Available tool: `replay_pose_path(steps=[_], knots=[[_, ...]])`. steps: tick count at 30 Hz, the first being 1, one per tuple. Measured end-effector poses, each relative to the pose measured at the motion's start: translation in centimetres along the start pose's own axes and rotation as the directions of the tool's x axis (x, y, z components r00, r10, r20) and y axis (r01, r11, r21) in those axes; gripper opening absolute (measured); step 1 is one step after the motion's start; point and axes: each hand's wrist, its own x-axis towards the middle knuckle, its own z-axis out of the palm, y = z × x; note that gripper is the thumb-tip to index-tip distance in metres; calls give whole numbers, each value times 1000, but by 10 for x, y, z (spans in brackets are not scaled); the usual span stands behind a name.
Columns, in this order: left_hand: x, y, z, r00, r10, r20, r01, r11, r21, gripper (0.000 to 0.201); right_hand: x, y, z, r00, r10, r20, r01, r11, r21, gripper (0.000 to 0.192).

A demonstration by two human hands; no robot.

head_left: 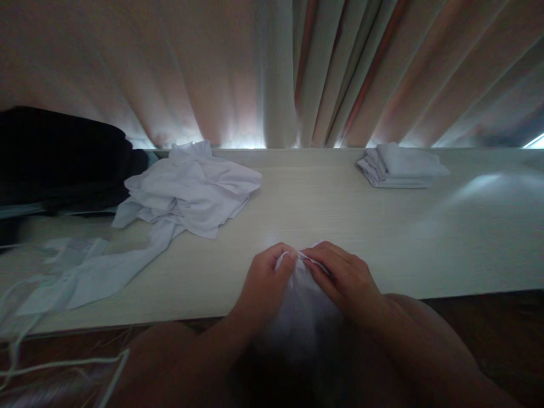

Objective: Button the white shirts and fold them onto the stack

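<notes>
My left hand and my right hand meet at the front edge of the pale bench, both closed on a white cloth. Thumbs and fingers of the two hands pinch the top of the cloth close together. From there the cloth hangs down toward my lap, where its lower part fades into shadow. What kind of garment or piece it is, I cannot tell. To the left, a rumpled heap of white cloth lies on the bench, with a long strip trailing toward the front left.
A small stack of folded white cloth sits at the back right of the bench. Something large and black stands at the left. Pale curtains hang behind. White cords run at the lower left.
</notes>
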Motion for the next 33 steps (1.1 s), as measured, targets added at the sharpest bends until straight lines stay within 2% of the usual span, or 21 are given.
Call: replay_pose_path(steps=[4,8,19,26,33], knots=[[-3,-1,0,1000,-22,-4,22,999,-26,28,1,-1,3,1000,-18,-16,18,1000,-12,16],[-7,-1,-1,1000,-21,6,21,1000,-10,30,3,-1,3,1000,17,4,-17,1000,-9,15],[-5,-2,-4,995,73,60,-81,986,148,28,5,0,0,994,89,60,-90,996,-1,15],[-3,0,-4,997,53,62,-64,980,189,29,9,-4,-5,970,240,41,-243,953,180,16],[-1,1,-5,992,96,83,-112,970,215,30,9,-7,-7,928,363,78,-371,890,267,17]])
